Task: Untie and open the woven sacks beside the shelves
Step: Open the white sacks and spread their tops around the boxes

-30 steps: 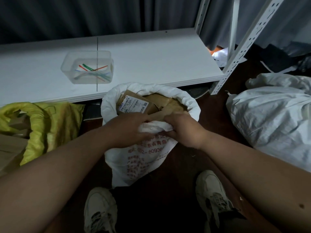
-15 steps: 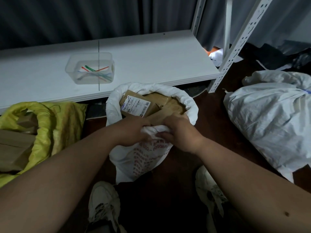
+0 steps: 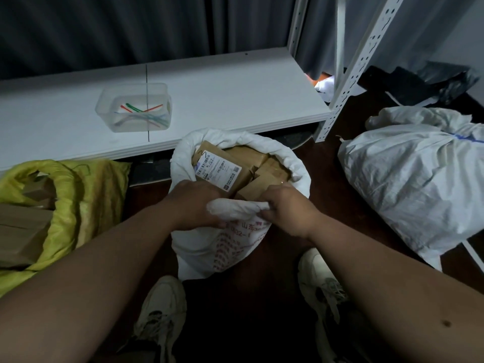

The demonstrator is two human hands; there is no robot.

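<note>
Clear tub (image 3: pixel 133 111) on white shelf (image 3: pixel 235 100); sacks (image 3: pixel 408 179) seemingly on floor (image 3: pixel 348 205).

Dim, bluish cast; white shelf (image 3: pixel 235 82) brightest; floor in shadow; wide-angle edge bending

The white sack (image 3: pixel 235 247) is looking like rough woven plastic. The boxes (image 3: pixel 251 166) inside are looking like dull brown paper. The tub (image 3: pixel 110 119) is showing clear shiny plastic. The shelf (image 3: pixel 235 90) is looking smooth and matt white.

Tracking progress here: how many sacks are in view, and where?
3. Yellow sack at left, open; white sack in the middle, open, left hand and right hand gripping its rim; tied white sack at right. More may lie out of view.
</note>
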